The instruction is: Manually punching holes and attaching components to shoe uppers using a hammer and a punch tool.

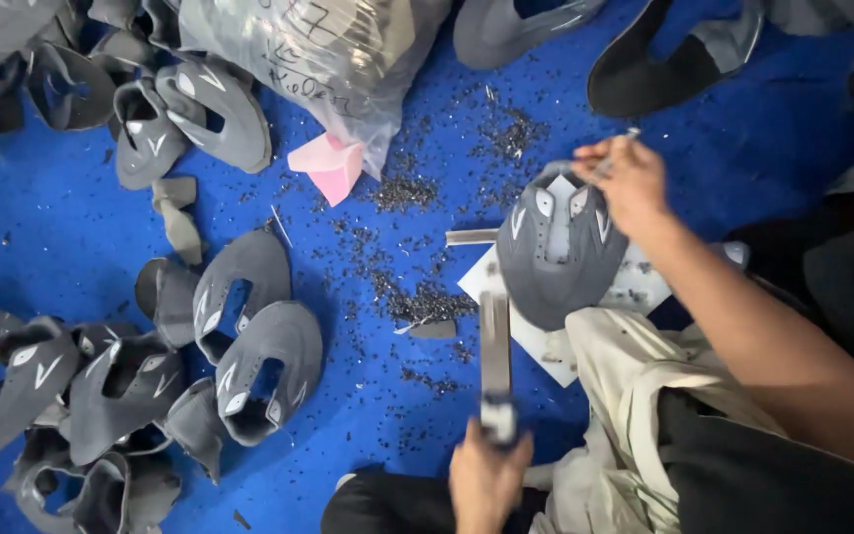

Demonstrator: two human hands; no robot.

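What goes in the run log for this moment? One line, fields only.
left hand: grips metal tool | right hand: pinches thin pin at grey shoe upper | blue floor: dark scraps

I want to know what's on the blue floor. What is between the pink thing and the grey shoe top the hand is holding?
In the head view, small dark scraps litter the blue floor between the pink piece and the grey shoe upper.
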